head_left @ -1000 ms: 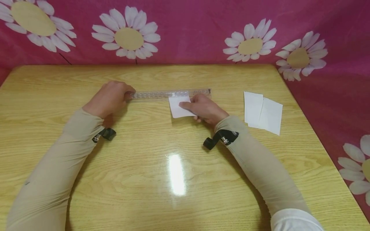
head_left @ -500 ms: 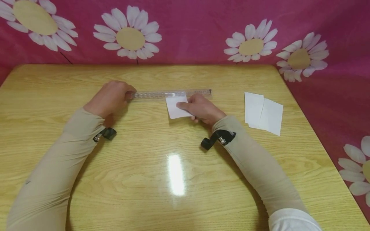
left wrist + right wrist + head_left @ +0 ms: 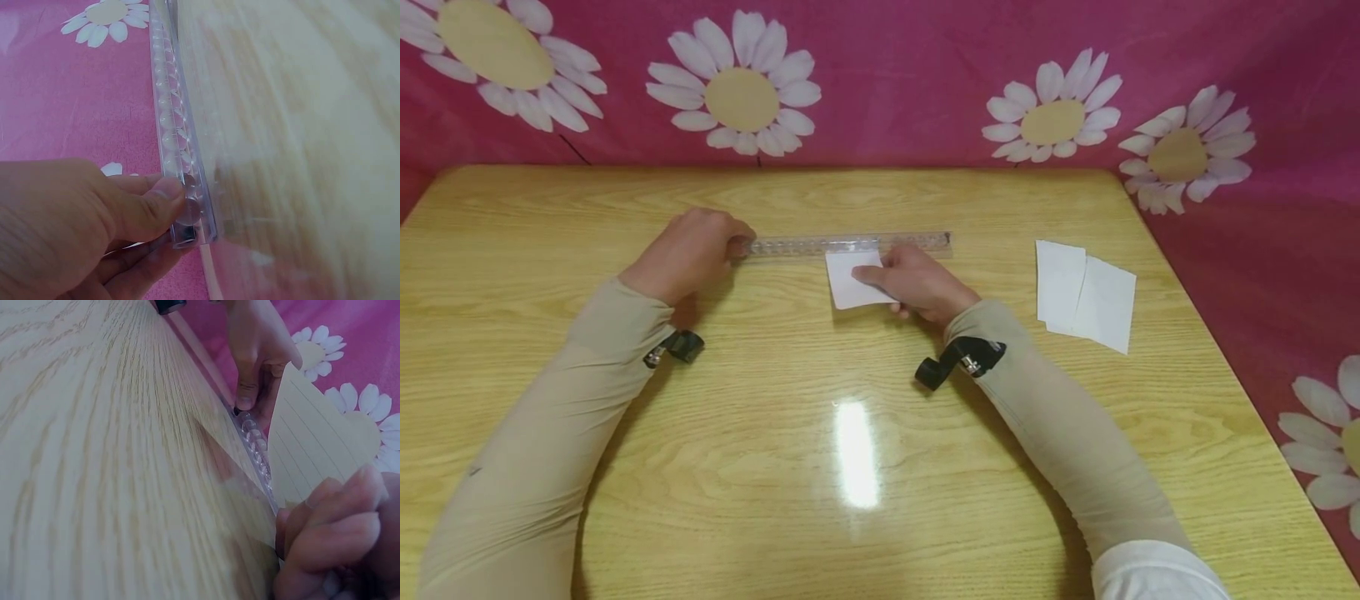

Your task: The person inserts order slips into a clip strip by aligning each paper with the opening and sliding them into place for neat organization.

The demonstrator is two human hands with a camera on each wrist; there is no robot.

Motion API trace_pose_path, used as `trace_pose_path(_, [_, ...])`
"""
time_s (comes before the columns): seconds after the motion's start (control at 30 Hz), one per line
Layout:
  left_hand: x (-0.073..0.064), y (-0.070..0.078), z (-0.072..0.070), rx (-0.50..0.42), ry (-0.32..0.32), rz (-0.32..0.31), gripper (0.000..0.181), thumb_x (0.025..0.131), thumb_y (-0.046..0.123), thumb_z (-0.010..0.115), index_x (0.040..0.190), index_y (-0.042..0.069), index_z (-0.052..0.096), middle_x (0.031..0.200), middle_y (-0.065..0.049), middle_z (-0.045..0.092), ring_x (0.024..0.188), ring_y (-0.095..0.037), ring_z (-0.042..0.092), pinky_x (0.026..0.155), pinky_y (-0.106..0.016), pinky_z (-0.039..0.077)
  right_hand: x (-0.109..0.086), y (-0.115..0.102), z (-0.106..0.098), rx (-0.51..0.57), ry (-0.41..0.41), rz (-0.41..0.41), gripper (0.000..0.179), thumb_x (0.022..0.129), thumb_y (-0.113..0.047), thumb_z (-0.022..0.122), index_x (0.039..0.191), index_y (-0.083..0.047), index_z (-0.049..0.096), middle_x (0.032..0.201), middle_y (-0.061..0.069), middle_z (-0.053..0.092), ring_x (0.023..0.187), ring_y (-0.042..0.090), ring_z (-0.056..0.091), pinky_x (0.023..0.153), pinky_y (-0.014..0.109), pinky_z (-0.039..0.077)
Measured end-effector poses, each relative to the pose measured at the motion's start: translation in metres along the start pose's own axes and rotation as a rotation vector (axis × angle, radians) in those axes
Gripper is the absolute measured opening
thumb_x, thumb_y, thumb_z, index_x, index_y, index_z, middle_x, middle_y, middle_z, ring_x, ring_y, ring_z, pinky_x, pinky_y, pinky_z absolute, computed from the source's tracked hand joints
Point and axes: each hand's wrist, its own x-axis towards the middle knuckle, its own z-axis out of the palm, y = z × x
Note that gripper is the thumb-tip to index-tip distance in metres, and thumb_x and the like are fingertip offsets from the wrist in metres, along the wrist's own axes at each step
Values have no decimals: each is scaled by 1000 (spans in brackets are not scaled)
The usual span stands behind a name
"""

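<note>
Two white cards (image 3: pixel 1101 302) lie overlapping on the counter (image 3: pixel 737 483) at three o'clock in the head view. Near twelve o'clock we have a clear strip (image 3: pixel 793 246), our left grip (image 3: pixel 688 254) pinching its nine-o'clock end between thumb and fingers. Our right grip (image 3: pixel 921 285) pinches a lined card (image 3: pixel 307 437) at that strip's six-o'clock side — the card's far edge looks to meet the strip, but we cannot tell whether it is tucked in.
</note>
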Motion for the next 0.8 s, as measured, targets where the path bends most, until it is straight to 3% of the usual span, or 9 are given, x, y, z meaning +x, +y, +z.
trace_pose_path(0.33, [-2, -1, 1, 15, 33, 27, 19, 100, -1, 57, 104, 3, 75, 101, -17, 72, 95, -32, 65, 89, -52, 53, 4, -2, 6, -6, -25, -31, 29, 102, -30, 65, 101, -1, 61, 70, 0, 60, 45, 7, 41, 40, 21, 38])
trace_pose_path(0.53, [-1, 0, 1, 18, 26, 23, 18, 100, -1, 57, 100, 4, 74, 95, -15, 68, 90, -30, 60, 85, -48, 50, 3, -6, 8, -9, -26, -21, 28, 103, -30, 64, 101, -3, 56, 69, -1, 56, 46, 7, 41, 41, 22, 40])
trace_pose_path(0.8, [-1, -1, 1, 16, 31, 25, 19, 99, -2, 57, 99, 3, 74, 94, -16, 68, 90, -30, 60, 84, -48, 50, 4, -10, 14, -11, -36, -19, 28, 102, -30, 65, 98, -3, 60, 69, -2, 57, 46, 6, 41, 41, 21, 39])
